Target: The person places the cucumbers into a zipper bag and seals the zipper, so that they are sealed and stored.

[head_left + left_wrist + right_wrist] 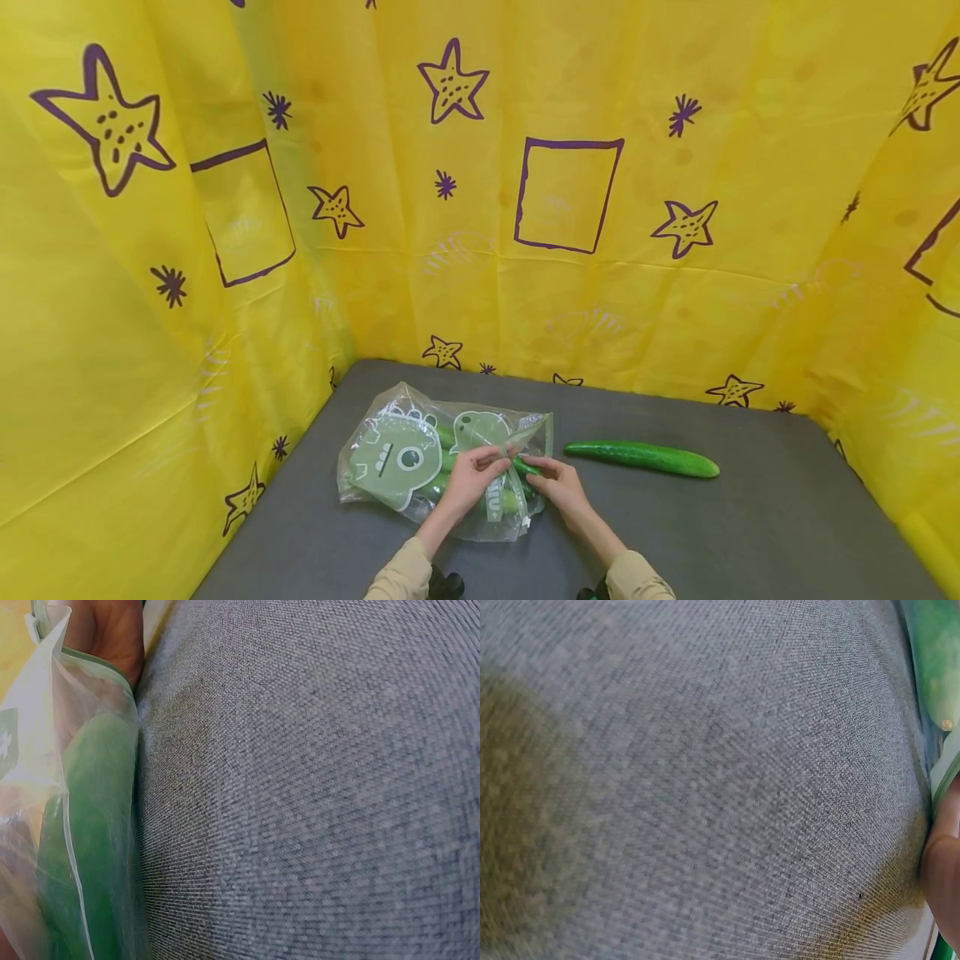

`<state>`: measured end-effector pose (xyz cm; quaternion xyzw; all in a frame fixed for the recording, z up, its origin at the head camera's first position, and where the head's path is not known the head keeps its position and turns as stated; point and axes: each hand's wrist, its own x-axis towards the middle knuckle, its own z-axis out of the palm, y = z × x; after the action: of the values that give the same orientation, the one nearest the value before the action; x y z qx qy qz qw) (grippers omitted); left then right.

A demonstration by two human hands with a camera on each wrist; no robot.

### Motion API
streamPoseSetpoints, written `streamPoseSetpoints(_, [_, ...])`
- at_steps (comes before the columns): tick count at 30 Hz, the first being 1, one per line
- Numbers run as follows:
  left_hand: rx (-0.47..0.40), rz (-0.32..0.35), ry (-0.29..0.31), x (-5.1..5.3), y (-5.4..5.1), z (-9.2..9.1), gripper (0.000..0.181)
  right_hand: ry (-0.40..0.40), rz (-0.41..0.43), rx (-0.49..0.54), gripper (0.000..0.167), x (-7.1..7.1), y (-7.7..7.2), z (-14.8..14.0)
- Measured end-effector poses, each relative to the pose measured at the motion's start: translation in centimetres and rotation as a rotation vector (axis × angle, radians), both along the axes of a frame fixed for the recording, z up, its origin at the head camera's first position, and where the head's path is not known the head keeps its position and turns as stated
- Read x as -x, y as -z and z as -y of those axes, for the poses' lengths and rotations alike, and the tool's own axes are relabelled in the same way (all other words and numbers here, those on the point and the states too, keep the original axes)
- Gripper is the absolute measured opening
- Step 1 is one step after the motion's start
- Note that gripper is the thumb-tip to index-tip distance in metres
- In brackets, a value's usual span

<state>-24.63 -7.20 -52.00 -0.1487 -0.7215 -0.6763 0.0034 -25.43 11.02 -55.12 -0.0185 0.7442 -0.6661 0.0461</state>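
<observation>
A clear zip bag (397,458) with green cartoon prints lies on the table, with several cucumbers (94,825) inside it. My left hand (472,479) pinches the upper layer of the bag near its mouth. At the same mouth, my right hand (564,492) holds the bag's edge with thumb and fingers, close to a cucumber end (528,467) that shows between the hands. In the right wrist view, fingers (946,855) touch the bag's green edge strip. To the right lies a loose cucumber (641,458), apart from both hands.
The bag and loose cucumber rest on a grey cloth-covered table (765,517). Yellow curtains (570,317) with purple stars and squares hang behind the table and along its sides.
</observation>
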Motion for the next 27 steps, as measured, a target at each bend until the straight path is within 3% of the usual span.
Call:
streamPoseSetpoints(5, [0.029, 0.01, -0.004, -1.2, -2.3, 0.1, 0.026, 0.001, -0.004, -0.004, 0.032, 0.1, 0.2, 0.0])
streamPoseSetpoints(14, [0.029, -0.025, 0.013, -1.1, -2.2, 0.0, 0.027, 0.01, 0.007, 0.011, 0.03, 0.1, 0.3, -0.1])
streamPoseSetpoints(27, [0.006, -0.016, 0.004, -1.4, -2.4, 0.0, 0.026, -0.013, -0.001, 0.009, 0.032, 0.1, 0.5, -0.2])
